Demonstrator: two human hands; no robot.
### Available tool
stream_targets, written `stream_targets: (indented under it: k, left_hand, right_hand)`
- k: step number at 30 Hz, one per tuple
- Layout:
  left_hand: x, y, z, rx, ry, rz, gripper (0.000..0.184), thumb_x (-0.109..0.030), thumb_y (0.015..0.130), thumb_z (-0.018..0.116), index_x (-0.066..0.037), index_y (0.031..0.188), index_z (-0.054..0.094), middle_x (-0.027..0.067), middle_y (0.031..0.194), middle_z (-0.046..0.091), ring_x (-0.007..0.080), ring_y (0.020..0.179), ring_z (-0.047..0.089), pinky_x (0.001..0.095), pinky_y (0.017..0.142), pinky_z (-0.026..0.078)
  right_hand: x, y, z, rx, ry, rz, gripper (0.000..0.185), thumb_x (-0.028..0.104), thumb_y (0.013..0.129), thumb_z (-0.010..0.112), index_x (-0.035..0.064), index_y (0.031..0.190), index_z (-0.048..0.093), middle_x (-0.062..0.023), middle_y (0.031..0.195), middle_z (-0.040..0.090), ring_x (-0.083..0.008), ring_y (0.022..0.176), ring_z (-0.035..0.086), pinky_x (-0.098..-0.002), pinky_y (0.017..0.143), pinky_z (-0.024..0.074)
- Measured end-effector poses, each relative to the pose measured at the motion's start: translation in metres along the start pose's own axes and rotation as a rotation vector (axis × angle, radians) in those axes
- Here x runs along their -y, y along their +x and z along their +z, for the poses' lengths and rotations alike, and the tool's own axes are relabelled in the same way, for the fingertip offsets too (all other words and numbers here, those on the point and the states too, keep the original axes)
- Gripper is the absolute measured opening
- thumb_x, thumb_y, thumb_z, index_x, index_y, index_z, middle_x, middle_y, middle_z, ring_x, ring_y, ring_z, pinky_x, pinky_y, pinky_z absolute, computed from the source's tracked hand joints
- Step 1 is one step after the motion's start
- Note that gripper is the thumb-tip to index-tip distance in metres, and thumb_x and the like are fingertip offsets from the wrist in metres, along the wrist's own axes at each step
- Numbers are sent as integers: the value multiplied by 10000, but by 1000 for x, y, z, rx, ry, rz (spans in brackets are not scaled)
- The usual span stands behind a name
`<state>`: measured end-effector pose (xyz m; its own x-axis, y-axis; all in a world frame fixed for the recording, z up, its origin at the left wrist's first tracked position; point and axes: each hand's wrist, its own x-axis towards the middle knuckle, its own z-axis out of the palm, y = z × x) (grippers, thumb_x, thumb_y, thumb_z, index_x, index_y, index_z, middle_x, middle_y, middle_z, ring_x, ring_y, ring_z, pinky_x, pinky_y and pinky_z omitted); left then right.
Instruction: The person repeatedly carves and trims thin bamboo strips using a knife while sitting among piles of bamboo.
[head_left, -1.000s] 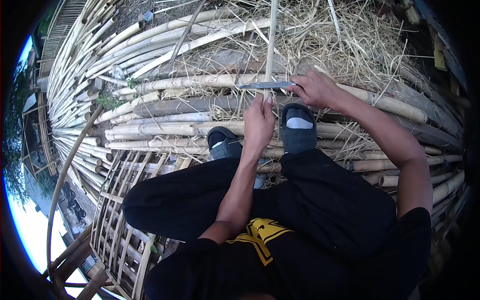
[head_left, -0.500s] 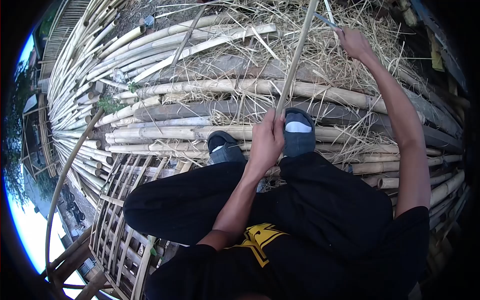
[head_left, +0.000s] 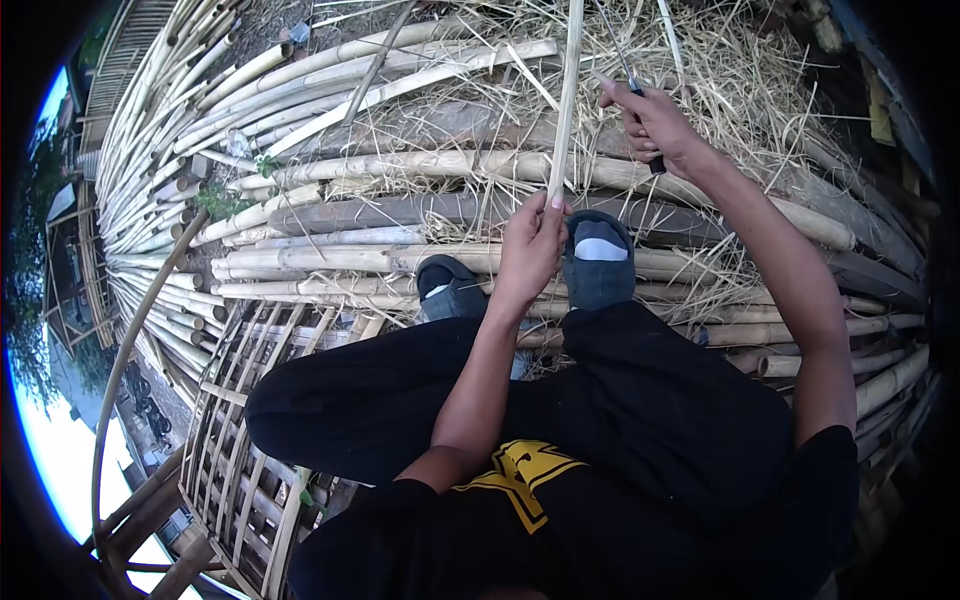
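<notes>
A long, pale bamboo strip (head_left: 567,105) rises from my left hand (head_left: 535,243) and runs out past the top of the view. The fingers and thumb of that hand are closed round its lower end, just beside my right shoe (head_left: 599,268). My right hand (head_left: 660,128) grips a knife (head_left: 656,166) by its dark handle, whose butt sticks out below the fist. The thin blade points up and left, a little to the right of the strip; its tip is hard to make out. Shavings lie beneath both hands.
Bamboo poles (head_left: 380,265) lie side by side under my feet and fan out to the left. Loose bamboo shavings (head_left: 720,70) heap up at upper right. A woven bamboo lattice (head_left: 240,430) stands at lower left, near a curved pole (head_left: 125,350).
My right hand has come down and left with the knife, turning so its handle shows. The strip now stands more upright, its upper part shifted left. My left hand has moved slightly.
</notes>
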<state>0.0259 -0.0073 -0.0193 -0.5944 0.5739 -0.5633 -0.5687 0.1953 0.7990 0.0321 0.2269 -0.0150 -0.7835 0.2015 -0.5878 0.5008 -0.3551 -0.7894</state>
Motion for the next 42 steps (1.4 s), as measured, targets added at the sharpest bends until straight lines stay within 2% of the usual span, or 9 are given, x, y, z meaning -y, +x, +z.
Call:
stream_targets:
  k: [4,7,11,18,22,25,28,34,42]
  left_hand:
    - [5,2,6,113,-114,-34,227,-257,1009,462,-43,947,499,-40,555,397,26,402,335,198,360,290]
    - [7,4,7,143,10,-2,254,-266,994,496,-13,1006,510,7,632,529,47,424,432,214,403,398]
    - [4,5,14,39,-78,33,245,-265,1000,482,-26,1047,511,-10,639,499,40,416,409,215,397,401]
    - [6,7,3,30,-161,-4,202,-251,1006,468,-61,1060,508,-43,636,424,9,395,284,182,354,203]
    - [7,9,2,-16,-159,11,192,-231,998,489,-60,1082,510,-46,641,427,6,424,294,178,378,219]
    - [2,9,1,25,-197,-1,196,-226,999,488,-61,1102,509,-45,644,421,8,441,297,175,396,226]
    - [6,10,-3,73,-230,-32,203,-232,1009,460,-64,1115,503,-45,638,393,13,445,288,175,401,222]
    - [8,8,-1,51,-274,-61,198,-250,1026,409,-74,1070,486,-48,627,346,19,439,262,185,381,190]
    - [10,5,6,-7,-204,-59,163,-240,1023,415,-92,974,463,-51,606,333,20,416,249,191,366,174]
  right_hand:
    - [-5,1,26,5,33,8,352,393,897,642,86,809,493,90,531,337,-16,394,281,-207,349,208]
    - [-2,-2,31,-18,1,-12,247,232,898,666,78,876,475,91,544,381,-4,391,308,-197,348,218]
    - [-8,-15,41,123,-24,44,249,253,913,645,46,916,506,76,543,406,-13,400,341,-202,358,251]
    - [-29,-6,33,-2,-620,-123,364,358,904,634,46,727,572,29,542,460,-46,425,429,-217,402,336]
    - [-47,0,21,-48,-924,-258,417,366,806,641,-28,669,639,-129,530,552,-228,494,552,-395,526,431]
    - [-33,-16,32,-2,-1155,-192,403,356,791,632,-27,666,651,-176,564,587,-319,554,607,-442,585,470]
    - [-37,-10,33,-16,-1152,-65,359,319,789,624,-27,700,663,-208,618,618,-372,629,636,-465,641,499]
    - [-47,-7,33,-25,-1295,-274,251,211,775,576,-18,714,660,-244,635,604,-401,674,631,-487,648,502]
    - [-41,-3,38,44,-1355,-159,246,136,686,595,-95,744,652,-305,713,623,-423,740,659,-466,698,537]
